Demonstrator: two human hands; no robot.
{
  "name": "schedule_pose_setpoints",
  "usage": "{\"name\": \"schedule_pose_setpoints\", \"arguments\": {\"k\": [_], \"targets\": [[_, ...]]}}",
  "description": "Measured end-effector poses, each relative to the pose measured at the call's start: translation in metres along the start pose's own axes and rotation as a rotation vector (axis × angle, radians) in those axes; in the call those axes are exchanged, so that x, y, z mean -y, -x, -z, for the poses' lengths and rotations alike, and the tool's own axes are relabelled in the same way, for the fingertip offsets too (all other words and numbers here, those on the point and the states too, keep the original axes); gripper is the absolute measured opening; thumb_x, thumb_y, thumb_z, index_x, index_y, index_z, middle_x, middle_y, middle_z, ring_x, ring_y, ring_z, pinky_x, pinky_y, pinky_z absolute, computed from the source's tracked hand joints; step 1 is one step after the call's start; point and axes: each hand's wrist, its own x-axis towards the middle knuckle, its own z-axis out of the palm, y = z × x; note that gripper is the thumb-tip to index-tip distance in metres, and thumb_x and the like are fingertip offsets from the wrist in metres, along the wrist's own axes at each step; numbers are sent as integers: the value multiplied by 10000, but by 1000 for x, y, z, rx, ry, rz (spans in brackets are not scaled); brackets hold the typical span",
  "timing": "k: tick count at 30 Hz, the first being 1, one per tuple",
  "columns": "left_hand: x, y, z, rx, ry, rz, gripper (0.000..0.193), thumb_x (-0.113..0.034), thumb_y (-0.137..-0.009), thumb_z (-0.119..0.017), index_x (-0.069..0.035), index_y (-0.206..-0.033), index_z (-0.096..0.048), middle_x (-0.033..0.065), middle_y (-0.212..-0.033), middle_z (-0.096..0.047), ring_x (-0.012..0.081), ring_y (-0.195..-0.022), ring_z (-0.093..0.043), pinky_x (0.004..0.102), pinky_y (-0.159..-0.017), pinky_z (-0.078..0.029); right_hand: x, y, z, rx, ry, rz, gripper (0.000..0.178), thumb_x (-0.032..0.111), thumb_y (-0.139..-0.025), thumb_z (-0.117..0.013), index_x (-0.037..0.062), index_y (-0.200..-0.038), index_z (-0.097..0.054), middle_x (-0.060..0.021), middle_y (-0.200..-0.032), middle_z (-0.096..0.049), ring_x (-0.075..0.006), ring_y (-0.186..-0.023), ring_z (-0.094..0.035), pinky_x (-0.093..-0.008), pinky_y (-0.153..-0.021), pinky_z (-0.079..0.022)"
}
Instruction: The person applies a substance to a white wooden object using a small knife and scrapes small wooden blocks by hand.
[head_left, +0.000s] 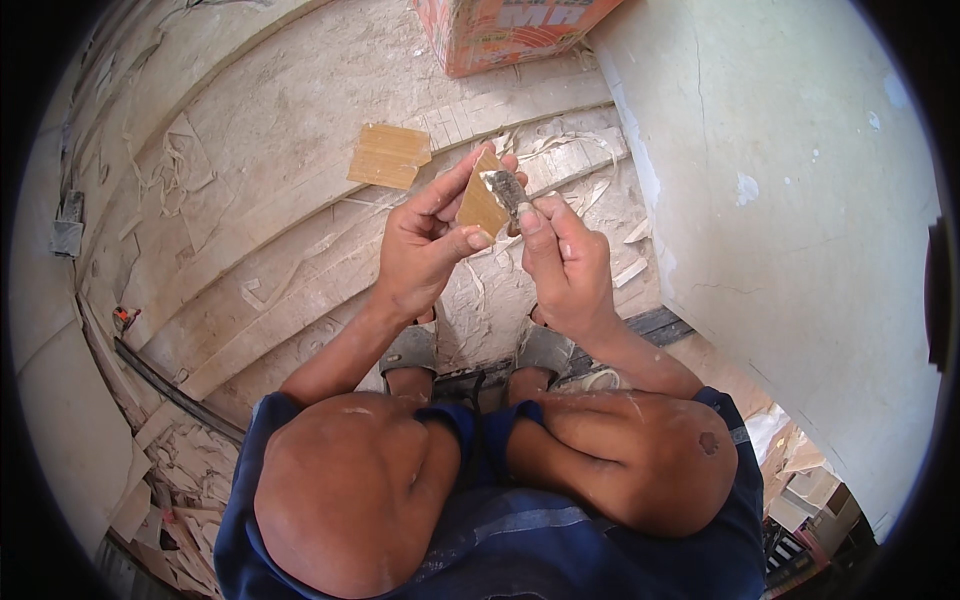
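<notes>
Between the fingers and thumb of my left hand [425, 235] is a small wood-grain piece of board [482, 205], held up at a tilt above my feet. My right hand [570, 255] pinches a short, dirty grey putty knife [509, 193] with thumb and forefinger. Its flat blade lies against the right side of the board piece, and white paste shows along the upper edge where they meet. The knife's handle is mostly hidden by my right fingers. A second wood-grain piece [388, 156] lies flat on the floor, beyond my left hand.
An orange box [510, 35] stands at the far side. A large pale panel [770, 200] fills the right. Long boards [270, 345], strips and scraps litter the dusty floor. A black strip [180, 395] and a small orange-black object [124, 317] lie left. My knees are bent below my hands.
</notes>
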Motion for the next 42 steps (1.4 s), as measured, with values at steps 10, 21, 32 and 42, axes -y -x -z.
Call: {"name": "schedule_pose_setpoints", "arguments": {"k": [10,21,32,42], "targets": [[0,5,5,-20,-72,-41,738,-13,-717,-724,45,-1355,-356,141,-1382,-425,201,-1241,-452,311,-1008,-403,3,0,12,-19,-78,-49,190,186,-954,-490,20,-906,-567,-17,-498,-460,-62,-464,-436,-257,-438,-352],[3,1,3,-2,-47,-29,705,-116,-754,-722,-17,-1360,-376,211,-1342,-443,344,-1211,-472,453,-1022,-391,4,2,6,38,-16,7,184,182,-951,-495,17,-924,-568,-60,-511,-441,-77,-465,-422,-278,-436,-342],[5,1,6,-14,-22,-33,666,-51,-762,-695,13,-1348,-386,197,-1300,-495,278,-1171,-521,378,-986,-438,1,3,1,78,-26,-17,169,170,-942,-499,18,-952,-572,-88,-497,-459,-102,-435,-444,-293,-431,-344],[5,0,7,-22,-33,-19,660,-36,-762,-691,16,-1346,-386,194,-1289,-505,275,-1163,-527,374,-969,-457,2,4,1,114,-71,-52,163,162,-943,-497,14,-935,-566,-72,-504,-446,-80,-453,-430,-285,-431,-332]]}}
